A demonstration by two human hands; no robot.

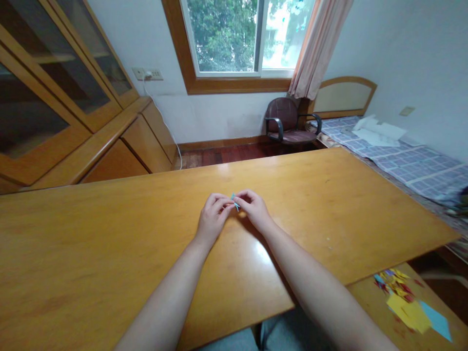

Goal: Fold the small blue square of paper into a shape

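Observation:
A small folded piece of light-blue paper (236, 205) is pinched between my two hands, just above the wooden table (109, 243). My left hand (214, 214) has its thumb and fingertips closed on the paper's left side. From the right, my right hand (254, 207) grips the same piece between thumb and index finger. The fingers hide much of the paper, so its full folded shape cannot be made out.
On a lower surface at the bottom right lie yellow paper sheets (409, 312), a light-blue sheet (437, 319) and a pile of small coloured folded papers (397, 282). A brown armchair (283, 117) and a bed (402, 156) stand beyond the table; a cabinet (73, 126) is at left.

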